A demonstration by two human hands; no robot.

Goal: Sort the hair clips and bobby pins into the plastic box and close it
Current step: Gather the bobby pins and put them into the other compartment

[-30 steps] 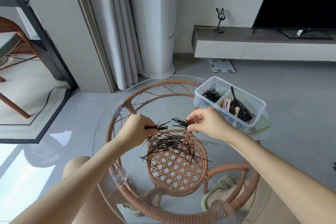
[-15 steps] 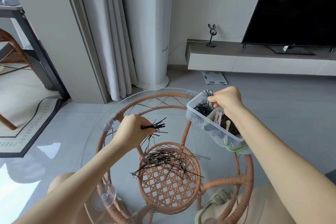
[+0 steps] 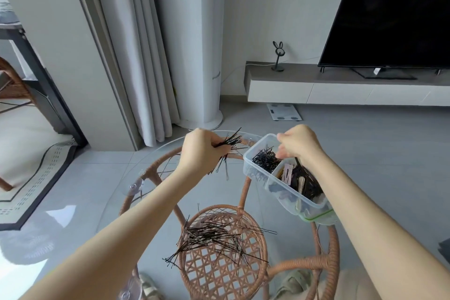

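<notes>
Past the left hand's (image 3: pixel 202 151) curled fingers fan light, slippery bobby pins (image 3: pixel 230 141), likely best pinched mid-length as a bunch; the right hand's (image 3: pixel 300 143) grip over the box (image 3: pixel 252 174) is unclear.

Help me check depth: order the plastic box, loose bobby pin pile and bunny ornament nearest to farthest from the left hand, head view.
1. plastic box, just right of the left hand.
2. bobby pin pile, lower, toward the person.
3. bunny ornament, far back on the TV shelf.
</notes>
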